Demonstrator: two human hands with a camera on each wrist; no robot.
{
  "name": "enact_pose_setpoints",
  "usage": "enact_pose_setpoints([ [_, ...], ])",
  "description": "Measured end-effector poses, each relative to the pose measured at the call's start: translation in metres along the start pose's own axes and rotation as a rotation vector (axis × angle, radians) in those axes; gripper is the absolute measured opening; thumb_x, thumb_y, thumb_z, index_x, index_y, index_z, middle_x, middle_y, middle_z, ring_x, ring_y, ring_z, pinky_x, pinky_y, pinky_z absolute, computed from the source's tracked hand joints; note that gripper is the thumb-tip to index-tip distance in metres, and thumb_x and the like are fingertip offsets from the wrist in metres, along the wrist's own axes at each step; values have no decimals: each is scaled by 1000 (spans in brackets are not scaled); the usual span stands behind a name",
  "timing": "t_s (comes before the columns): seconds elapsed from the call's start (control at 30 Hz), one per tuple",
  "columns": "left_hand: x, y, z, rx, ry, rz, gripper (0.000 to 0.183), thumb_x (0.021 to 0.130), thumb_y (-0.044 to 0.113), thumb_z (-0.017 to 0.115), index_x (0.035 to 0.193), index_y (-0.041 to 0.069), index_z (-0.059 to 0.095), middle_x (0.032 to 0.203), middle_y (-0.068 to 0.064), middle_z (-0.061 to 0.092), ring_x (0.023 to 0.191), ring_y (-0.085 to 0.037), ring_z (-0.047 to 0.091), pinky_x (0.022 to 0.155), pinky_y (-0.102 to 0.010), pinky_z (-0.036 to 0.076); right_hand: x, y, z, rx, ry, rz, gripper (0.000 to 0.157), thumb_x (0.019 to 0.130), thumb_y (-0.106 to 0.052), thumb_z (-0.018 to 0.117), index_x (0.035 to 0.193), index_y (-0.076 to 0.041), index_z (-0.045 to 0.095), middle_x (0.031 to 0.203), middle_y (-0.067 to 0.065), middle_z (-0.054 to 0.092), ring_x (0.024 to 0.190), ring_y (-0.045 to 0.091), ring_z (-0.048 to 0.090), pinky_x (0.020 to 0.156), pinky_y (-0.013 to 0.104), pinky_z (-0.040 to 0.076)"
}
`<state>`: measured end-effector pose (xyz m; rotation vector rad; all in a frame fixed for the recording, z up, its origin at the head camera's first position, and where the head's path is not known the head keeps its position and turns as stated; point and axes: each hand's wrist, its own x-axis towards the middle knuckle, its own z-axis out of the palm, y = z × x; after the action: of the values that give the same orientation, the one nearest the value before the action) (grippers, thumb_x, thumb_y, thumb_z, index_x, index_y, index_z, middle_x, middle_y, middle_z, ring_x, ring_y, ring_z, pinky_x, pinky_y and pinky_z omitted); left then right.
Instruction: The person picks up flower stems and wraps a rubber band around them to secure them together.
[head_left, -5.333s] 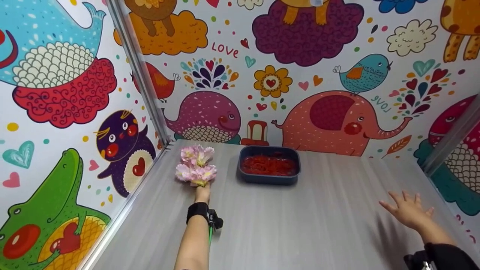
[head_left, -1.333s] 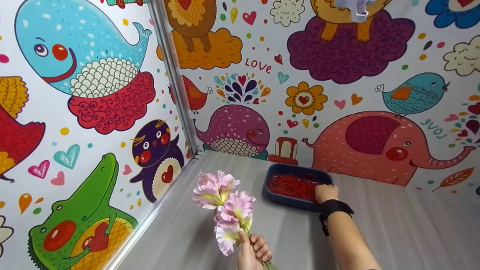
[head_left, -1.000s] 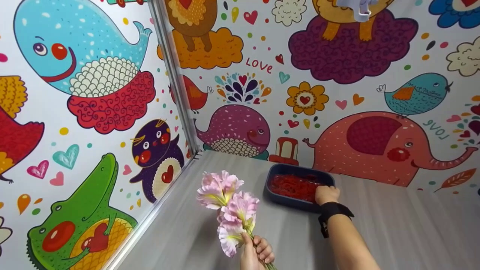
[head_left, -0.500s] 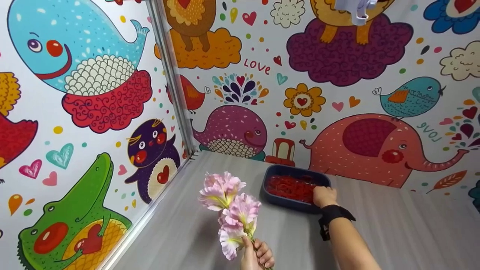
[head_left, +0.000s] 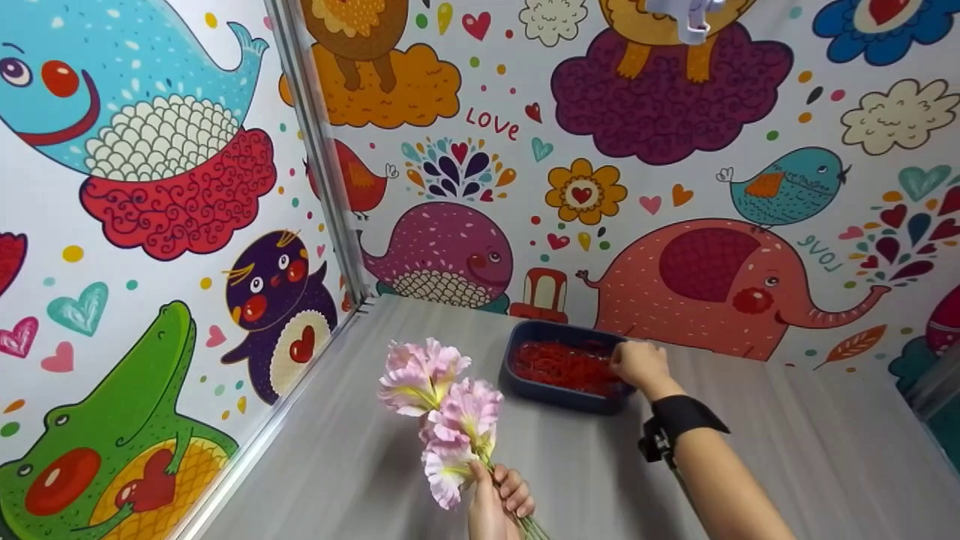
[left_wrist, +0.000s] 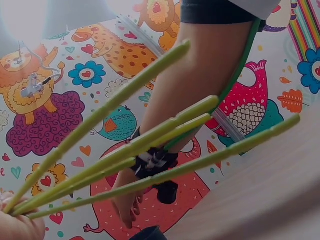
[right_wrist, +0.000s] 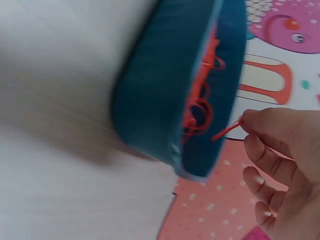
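My left hand [head_left: 499, 501] grips a bunch of pale pink flowers [head_left: 469, 412] by the stems, blooms pointing up and away. In the left wrist view, several green stems [left_wrist: 150, 135] fan out below that fist. My right hand [head_left: 645, 364] is over the right end of a dark blue rectangular container [head_left: 559, 395]. A tangle of thin red bands [head_left: 555, 366] lies inside it. The right wrist view shows my thumb and forefinger pinching a thin red band [right_wrist: 227, 131] just above the container's rim; its other fingers are loosely curled.
A grey wood-grain table [head_left: 757, 450] carries the container near the back wall [head_left: 502, 60]. Walls printed with cartoon animals stand behind and at left, with a metal corner strip [head_left: 315, 142] between them. A pale plastic fitting [head_left: 691, 21] hangs at the top.
Earlier my left hand took the flowers at the table's left while the right stood open and apart. Within the last half second my right hand has lifted from inside the container, pinching a red band.
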<state>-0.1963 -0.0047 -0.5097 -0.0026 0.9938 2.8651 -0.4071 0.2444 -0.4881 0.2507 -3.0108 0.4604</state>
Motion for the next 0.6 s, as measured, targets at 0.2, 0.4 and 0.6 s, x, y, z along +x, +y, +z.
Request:
enact_pose_setpoints([
  [0.2,-4,5,2,-39,41,65,49,79,71,24,72,24,34,62,13,29,50,2,35,52,-14,24,-11,-6,-29,44,99,-42,8,86,-14,67,81,-9,68,76,6,65,72,26,57,66,39,31],
  [0.4,-4,9,4,-58,16,105,47,78,71,27,72,25,37,62,14,32,51,1,30,53,-15,20,-31,-11,-66,99,220,-105,10,86,-16,69,88,-7,71,82,10,68,79,30,60,68,43,33],
  [0.6,-1,10,10,-33,34,101,46,80,69,25,72,25,36,63,12,31,53,-1,29,53,-15,25,-73,-9,-100,152,380,-154,6,86,-11,71,89,-6,69,85,12,66,85,31,56,71,43,30],
])
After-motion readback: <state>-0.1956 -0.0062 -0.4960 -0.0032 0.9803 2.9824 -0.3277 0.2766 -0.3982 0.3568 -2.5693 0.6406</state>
